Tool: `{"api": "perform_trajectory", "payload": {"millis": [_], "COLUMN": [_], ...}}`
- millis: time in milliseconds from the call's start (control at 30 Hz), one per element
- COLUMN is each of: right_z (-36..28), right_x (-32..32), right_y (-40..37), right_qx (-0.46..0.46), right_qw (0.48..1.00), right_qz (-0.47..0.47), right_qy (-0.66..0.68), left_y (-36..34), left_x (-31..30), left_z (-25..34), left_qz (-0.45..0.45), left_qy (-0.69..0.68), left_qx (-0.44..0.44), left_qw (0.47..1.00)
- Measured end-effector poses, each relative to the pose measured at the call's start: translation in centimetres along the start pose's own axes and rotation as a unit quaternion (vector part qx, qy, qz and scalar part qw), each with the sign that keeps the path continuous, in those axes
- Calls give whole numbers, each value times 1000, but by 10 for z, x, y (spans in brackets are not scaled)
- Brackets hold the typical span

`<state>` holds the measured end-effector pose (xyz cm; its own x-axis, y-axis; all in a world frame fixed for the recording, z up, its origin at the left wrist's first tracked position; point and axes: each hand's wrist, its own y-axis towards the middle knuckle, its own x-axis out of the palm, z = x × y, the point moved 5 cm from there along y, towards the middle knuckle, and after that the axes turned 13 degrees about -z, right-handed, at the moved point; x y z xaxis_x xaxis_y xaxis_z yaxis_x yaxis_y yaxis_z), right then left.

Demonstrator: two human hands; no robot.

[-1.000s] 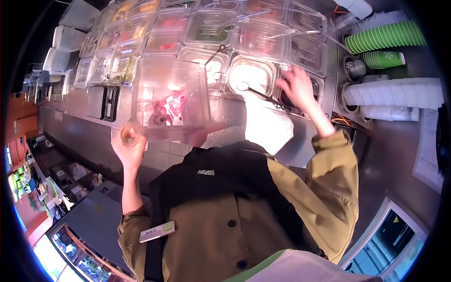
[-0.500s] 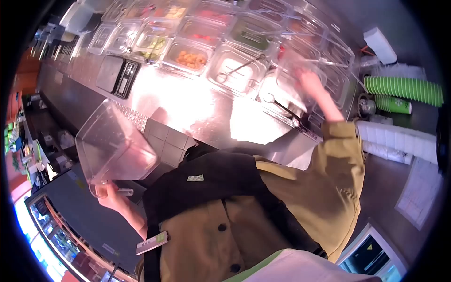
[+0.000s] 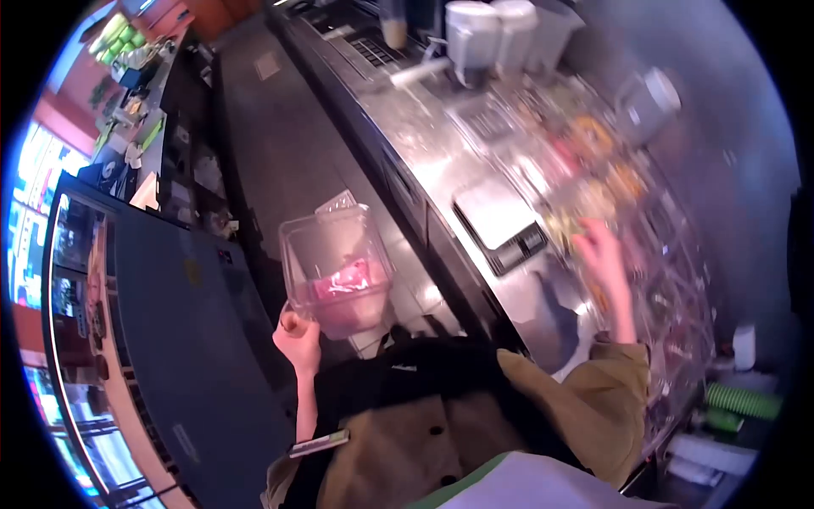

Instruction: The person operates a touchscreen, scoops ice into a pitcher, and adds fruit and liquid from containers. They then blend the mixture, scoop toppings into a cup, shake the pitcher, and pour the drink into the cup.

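At the left, my left hand [image 3: 297,339] is closed on the lower rim of a clear square plastic container [image 3: 335,229]. The container is tilted with its mouth toward the far side, and a shiny pink patch [image 3: 346,278] shows in its lower part. On the other side, my right hand [image 3: 604,254] hovers over a row of clear food pans [image 3: 593,182], blurred, its fingers apart with nothing visible in them. Just left of that hand, a kitchen scale [image 3: 498,219] with a pale platform lies on the steel counter [image 3: 424,144].
White tubs [image 3: 475,38] stand at the counter's far end, and a white pitcher [image 3: 651,102] is near the wall. Stacked green cups [image 3: 746,401] lie at the right. A large grey cabinet [image 3: 195,314] is at my left, with the floor between it and the counter.
The view has swung left along the counter. My right hand has left the pans at the right end and is now beside the scale. The container stays in my left hand, its angle changed.
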<state>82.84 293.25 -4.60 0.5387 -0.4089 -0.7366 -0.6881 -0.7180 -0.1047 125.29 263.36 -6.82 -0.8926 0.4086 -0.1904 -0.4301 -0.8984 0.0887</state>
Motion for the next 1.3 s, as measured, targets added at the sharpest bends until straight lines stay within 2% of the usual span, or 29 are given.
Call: {"api": "perform_trajectory", "payload": {"millis": [67, 133, 200, 300, 333, 400, 433, 467, 533, 567, 600, 667, 700, 733, 767, 800, 867, 933, 1033, 1067, 1133, 1167, 1200, 1267, 1300], "right_z": [-72, -129, -177, -226, -240, -252, -264, -269, -286, -279, -282, -269, -255, -267, -255, -251, -236, -291, -364, -383, -410, -423, -429, -479, -501], "right_x": [50, 84, 111, 135, 137, 136, 130, 127, 112, 111, 111, 114, 116, 116, 120, 121, 131, 141, 163, 169, 180, 183, 190, 201, 209], "right_y": [67, 137, 221, 364, 410, 512, 557, 601, 675, 718, 743, 785, 811, 805, 814, 821, 841, 841, 888, 913, 989, 1019, 1060, 1126, 1167], "right_qx": [-111, -208, -219, -240, -241, -209, -203, -177, -32, -1, 57, 98, 36, -20, -39, -58, -118, -16, -2, -21, -135, -111, -160, -148, -174], "right_qw": [989, 973, 973, 968, 961, 956, 947, 932, 965, 967, 971, 980, 983, 992, 982, 981, 974, 981, 982, 984, 982, 977, 955, 966, 962], "right_qz": [-92, -80, -69, 48, 98, 187, 222, 277, 223, 208, 178, 117, 127, 105, 171, 179, 187, 189, 162, 156, 81, 65, 28, 59, 77], "right_qy": [-1, -61, -35, -64, -95, -83, -112, -154, -134, -150, -147, -125, -125, -65, -71, -55, 47, -35, -95, -83, 102, 169, 247, 205, 194], "left_y": [33, 73, 119, 202, 232, 295, 327, 356, 416, 443, 472, 525, 553, 578, 602, 629, 688, 749, 847, 884, 958, 989, 1023, 1086, 1114], "left_x": [-16, -32, -41, -46, -50, -55, -58, -61, -65, -71, -78, -93, -102, -110, -122, -131, -143, -153, -167, -167, -164, -160, -155, -141, -135], "left_z": [-5, -19, -34, -41, -42, -59, -51, -61, -53, -51, -50, -49, -52, -58, -64, -79, -94, -107, -119, -119, -115, -117, -115, -109, -106], "left_qz": [11, 20, 12, -12, -16, 0, -31, 17, 16, 33, 51, 88, 108, 130, 147, 165, 187, 194, 169, 165, 124, 104, 82, 55, 41], "left_qy": [-5, -26, -21, -43, -1, -8, 52, 46, 69, 91, 113, 127, 118, 108, 154, 133, 97, 88, 112, 130, 129, 130, 130, 114, 137], "left_qx": [-7, 5, 0, -49, -85, -7, -49, -12, 5, 9, 12, 35, 55, 73, 80, 50, 49, 55, 45, 59, 66, 48, 35, 79, 121], "left_qw": [1000, 999, 1000, 998, 996, 1000, 997, 999, 997, 995, 992, 987, 986, 983, 974, 976, 976, 976, 978, 976, 982, 985, 988, 989, 982]}}
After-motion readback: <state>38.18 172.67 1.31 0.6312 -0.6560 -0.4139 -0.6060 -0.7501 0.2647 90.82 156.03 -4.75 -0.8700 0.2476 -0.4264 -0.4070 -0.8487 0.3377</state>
